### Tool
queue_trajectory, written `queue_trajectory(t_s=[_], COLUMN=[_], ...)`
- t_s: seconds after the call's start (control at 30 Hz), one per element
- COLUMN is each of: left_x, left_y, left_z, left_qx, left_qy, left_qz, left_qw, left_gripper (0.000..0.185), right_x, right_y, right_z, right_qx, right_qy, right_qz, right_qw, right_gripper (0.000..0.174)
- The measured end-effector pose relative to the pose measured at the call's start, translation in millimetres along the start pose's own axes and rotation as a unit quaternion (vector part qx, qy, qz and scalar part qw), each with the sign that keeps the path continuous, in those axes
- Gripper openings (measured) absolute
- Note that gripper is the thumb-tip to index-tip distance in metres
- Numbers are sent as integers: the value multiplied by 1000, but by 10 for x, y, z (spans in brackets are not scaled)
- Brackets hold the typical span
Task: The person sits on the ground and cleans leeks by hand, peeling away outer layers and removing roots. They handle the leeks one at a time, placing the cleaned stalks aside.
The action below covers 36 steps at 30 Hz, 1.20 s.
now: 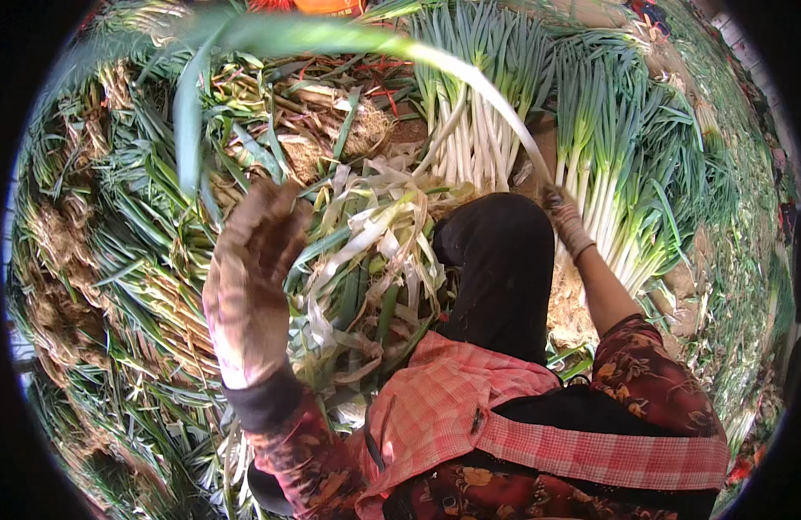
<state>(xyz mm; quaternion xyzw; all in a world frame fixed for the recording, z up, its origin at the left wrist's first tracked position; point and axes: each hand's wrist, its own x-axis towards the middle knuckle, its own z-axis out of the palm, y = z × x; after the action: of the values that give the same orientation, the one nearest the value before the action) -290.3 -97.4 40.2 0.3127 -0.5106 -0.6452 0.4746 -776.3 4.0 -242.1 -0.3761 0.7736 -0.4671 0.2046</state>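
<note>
My right hand (565,218), in a soiled glove, grips a long green onion (498,101) near its root end, beside my bent knee. The onion's white stalk arches up and to the left, and its green leaves blur across the top left of the view. My left hand (260,260), gloved and blurred, is raised with its fingers partly curled, and nothing shows in it. Below and right of it lies a heap of peeled onion skins and leaves (374,260). Cleaned green onions with white stalks (478,143) lie just beyond my knee.
Another row of cleaned green onions (589,162) lies at the right. Unpeeled onions with brown roots (62,240) cover the left side, and a rooty bundle (368,130) lies ahead. An orange object (329,6) stands at the top edge.
</note>
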Motion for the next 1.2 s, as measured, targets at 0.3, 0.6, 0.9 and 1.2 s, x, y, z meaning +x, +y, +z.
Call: queue_trajectory(t_s=[0.3, 0.6, 0.9, 1.2], left_x=[-466, -1060, -1504, -1953], left_y=[-299, -173, 5, -118], left_z=[-935, -1660, -1421, -1434], left_qx=[199, 158, 408, 623], left_qy=[119, 190, 31, 143], left_qz=[-302, -211, -67, -110], left_qw=[925, 946, 910, 761], left_gripper=[50, 43, 37, 42], right_x=[418, 960, -1874, -3312], right_y=[44, -2576, -3651, -3760], right_z=[850, 2375, 5450, 6771], right_qx=[-314, -139, -39, -155], right_qy=[-186, -318, -736, -460], right_qz=[129, -123, -11, -325], right_qw=[922, 930, 675, 812], right_gripper=[40, 27, 26, 52])
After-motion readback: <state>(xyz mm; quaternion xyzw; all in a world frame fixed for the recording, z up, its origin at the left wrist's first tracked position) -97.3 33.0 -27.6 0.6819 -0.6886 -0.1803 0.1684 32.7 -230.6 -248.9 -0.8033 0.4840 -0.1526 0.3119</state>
